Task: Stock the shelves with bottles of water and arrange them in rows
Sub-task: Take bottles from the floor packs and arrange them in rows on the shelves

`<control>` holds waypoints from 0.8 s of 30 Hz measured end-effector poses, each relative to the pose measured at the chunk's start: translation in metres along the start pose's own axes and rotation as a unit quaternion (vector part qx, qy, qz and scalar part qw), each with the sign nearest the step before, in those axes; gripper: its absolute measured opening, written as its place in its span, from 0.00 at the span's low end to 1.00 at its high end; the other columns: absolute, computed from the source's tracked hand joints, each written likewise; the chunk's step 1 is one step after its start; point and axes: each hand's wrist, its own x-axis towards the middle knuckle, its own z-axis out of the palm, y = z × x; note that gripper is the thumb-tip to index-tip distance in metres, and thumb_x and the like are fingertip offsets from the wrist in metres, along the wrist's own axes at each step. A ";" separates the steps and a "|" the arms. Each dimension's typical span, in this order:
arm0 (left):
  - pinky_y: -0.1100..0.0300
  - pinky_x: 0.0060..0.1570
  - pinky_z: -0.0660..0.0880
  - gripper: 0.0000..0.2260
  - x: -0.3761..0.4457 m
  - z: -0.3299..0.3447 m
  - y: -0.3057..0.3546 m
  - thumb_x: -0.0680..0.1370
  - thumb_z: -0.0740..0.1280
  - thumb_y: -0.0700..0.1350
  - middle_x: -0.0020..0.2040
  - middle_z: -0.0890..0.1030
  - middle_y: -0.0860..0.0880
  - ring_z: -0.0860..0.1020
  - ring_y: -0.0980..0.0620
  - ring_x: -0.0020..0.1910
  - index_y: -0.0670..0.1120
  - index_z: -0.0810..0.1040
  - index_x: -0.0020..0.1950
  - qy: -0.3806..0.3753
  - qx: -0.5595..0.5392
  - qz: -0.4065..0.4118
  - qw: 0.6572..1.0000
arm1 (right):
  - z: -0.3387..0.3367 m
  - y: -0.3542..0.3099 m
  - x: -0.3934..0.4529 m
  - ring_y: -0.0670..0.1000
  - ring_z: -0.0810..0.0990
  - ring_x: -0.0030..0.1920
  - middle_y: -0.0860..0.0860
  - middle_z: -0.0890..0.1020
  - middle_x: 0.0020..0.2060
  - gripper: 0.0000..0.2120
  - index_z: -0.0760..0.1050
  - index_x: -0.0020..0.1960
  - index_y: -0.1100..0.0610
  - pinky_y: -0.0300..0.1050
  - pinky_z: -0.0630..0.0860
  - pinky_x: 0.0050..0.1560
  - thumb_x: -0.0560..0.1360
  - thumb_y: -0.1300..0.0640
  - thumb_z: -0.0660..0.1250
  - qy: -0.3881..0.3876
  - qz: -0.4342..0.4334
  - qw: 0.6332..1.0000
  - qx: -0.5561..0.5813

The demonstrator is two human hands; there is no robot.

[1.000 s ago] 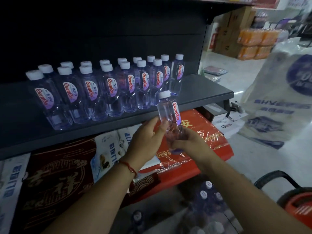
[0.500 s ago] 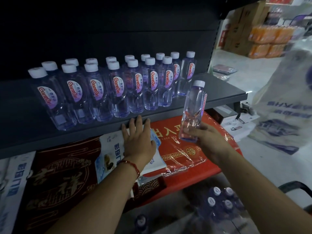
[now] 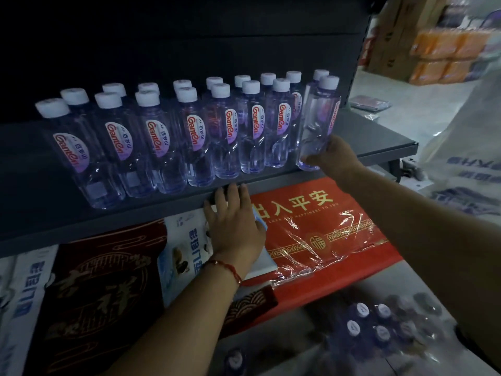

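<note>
- We see the right hand (image 3: 334, 156) gripping a bottle (image 3: 318, 123) low down, upright at the right end of the front row (image 3: 168, 142) on the shelf (image 3: 374, 143).
- The left hand (image 3: 234, 223) rests flat, fingers at the shelf's edge.

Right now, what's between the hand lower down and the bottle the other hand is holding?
In the head view, only the dark shelf's front edge. The left hand rests just below it, fingers touching; the right hand grips the held bottle standing above it.

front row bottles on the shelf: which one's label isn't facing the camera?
The rightmost one, which the right hand grips near its base. Its label shows only as a sliver on its right edge; the others show theirs frontally.
</note>
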 end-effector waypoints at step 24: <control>0.37 0.77 0.43 0.34 0.001 -0.007 0.005 0.80 0.61 0.50 0.79 0.53 0.48 0.49 0.41 0.78 0.44 0.50 0.82 -0.032 -0.039 -0.013 0.999 | 0.034 0.016 0.026 0.59 0.80 0.56 0.56 0.82 0.56 0.21 0.72 0.63 0.58 0.44 0.69 0.47 0.73 0.55 0.73 0.075 -0.038 0.958 -0.273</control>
